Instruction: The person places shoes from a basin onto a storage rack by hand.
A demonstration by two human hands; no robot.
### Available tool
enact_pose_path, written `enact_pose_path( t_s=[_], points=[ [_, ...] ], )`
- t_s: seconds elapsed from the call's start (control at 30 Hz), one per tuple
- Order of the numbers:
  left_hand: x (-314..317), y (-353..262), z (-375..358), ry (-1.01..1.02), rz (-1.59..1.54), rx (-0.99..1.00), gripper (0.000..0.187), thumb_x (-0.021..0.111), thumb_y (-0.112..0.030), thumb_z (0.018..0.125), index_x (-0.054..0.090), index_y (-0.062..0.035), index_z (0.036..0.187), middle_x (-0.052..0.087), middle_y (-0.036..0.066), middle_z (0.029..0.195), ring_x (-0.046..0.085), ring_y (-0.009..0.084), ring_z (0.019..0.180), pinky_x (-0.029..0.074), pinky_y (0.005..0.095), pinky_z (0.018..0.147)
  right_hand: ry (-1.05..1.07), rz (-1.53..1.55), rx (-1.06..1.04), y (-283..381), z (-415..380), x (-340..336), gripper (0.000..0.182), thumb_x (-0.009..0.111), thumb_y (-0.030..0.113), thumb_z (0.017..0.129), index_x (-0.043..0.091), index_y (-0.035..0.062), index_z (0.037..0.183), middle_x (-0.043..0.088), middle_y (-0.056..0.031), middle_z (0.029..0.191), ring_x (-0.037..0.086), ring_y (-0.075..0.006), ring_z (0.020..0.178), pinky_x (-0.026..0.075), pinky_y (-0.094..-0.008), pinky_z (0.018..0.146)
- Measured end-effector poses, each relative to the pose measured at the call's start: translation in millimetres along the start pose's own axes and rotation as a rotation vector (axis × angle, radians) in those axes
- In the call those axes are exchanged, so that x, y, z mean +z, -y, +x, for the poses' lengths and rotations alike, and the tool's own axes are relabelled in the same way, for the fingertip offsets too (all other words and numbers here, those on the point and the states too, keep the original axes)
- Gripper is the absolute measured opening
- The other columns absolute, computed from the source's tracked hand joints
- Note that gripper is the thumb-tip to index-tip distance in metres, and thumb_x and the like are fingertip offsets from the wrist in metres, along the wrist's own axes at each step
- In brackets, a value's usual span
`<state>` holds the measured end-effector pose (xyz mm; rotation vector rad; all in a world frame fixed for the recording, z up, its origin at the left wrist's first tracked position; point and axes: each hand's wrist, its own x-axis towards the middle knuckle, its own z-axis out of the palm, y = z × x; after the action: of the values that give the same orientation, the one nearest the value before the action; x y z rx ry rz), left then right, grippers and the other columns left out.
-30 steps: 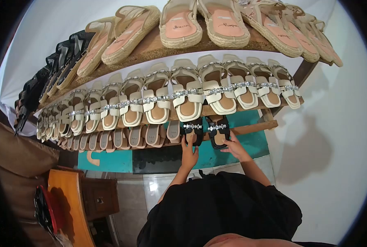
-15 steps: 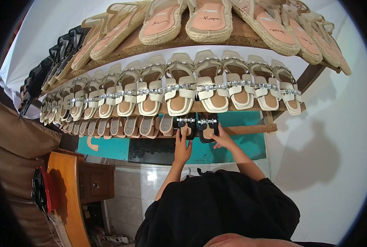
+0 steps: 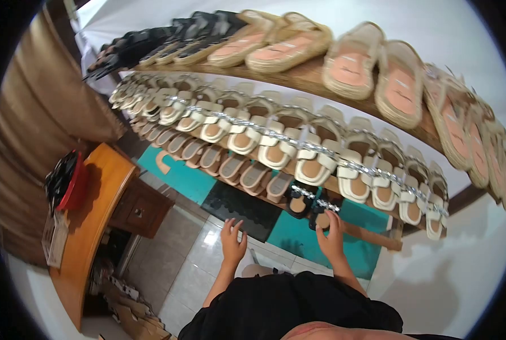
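Two black sandals with jewelled straps stand side by side on the lowest shelf, the left one (image 3: 299, 203) next to a row of tan slides (image 3: 254, 177). My right hand (image 3: 330, 237) is at the front of the right black sandal (image 3: 322, 215), its fingers up and touching or nearly touching it; whether it grips is unclear. My left hand (image 3: 233, 240) is off the shelf, over the tiled floor, with its fingers apart and nothing in it. Cream sandals with jewelled straps (image 3: 315, 164) line the shelf just above.
Espadrille slides (image 3: 349, 65) and black sandals (image 3: 193, 39) fill the top shelf. A wooden desk (image 3: 97, 209) with a red basin (image 3: 73, 184) stands at the left. Cardboard pieces (image 3: 134, 311) lie below it. A teal and black surface (image 3: 241, 209) runs under the rack.
The view has turned toward the left. My left hand has come off the left black sandal and moved back and left. My right hand remains by the right black sandal.
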<state>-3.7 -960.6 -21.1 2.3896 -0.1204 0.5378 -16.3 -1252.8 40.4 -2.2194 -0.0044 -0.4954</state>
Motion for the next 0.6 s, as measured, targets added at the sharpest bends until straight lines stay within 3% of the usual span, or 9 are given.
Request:
enact_pose_path(
  t_s=[0.17,0.37,0.47,0.6],
  points=[
    [-70,34,-15,-0.234,0.234,-0.233,0.032,0.059,-0.012,0.077,0.059,-0.0103,0.109,0.045,0.017,0.125,0.035,0.0382,0.123,0.024,0.0522,0.101,-0.001,0.184,-0.119,40,17,54,0.037,0.058,0.006,0.076,0.050,-0.0005,0.112,0.050,-0.0184,0.113,0.047,-0.0333,0.107,0.036,-0.0394,0.094],
    [-138,67,-35,-0.357,0.345,-0.398,0.032,0.058,-0.011,0.078,0.058,-0.0094,0.110,0.043,0.015,0.127,0.032,0.0359,0.126,0.023,0.0462,0.103,0.214,0.347,-0.249,103,36,127,0.033,0.058,0.006,0.075,0.053,-0.0006,0.107,0.050,-0.0191,0.112,0.048,-0.0342,0.106,0.037,-0.0399,0.094],
    [-174,89,-42,-0.482,0.319,-0.482,0.028,0.055,-0.013,0.080,0.060,-0.0102,0.108,0.043,0.015,0.128,0.031,0.0355,0.127,0.019,0.0524,0.103,0.295,0.359,-0.312,131,40,168,0.033,0.058,0.006,0.075,0.053,0.0000,0.107,0.050,-0.0190,0.112,0.048,-0.0339,0.106,0.037,-0.0397,0.094],
    [-228,127,-54,-0.605,0.396,-0.569,0.027,0.055,-0.013,0.080,0.060,-0.0093,0.107,0.043,0.015,0.128,0.031,0.0351,0.126,0.020,0.0501,0.104,0.415,0.447,-0.368,176,45,234,0.032,0.058,0.004,0.073,0.054,0.0002,0.105,0.050,-0.0185,0.113,0.048,-0.0336,0.106,0.038,-0.0390,0.093]
  ],
)
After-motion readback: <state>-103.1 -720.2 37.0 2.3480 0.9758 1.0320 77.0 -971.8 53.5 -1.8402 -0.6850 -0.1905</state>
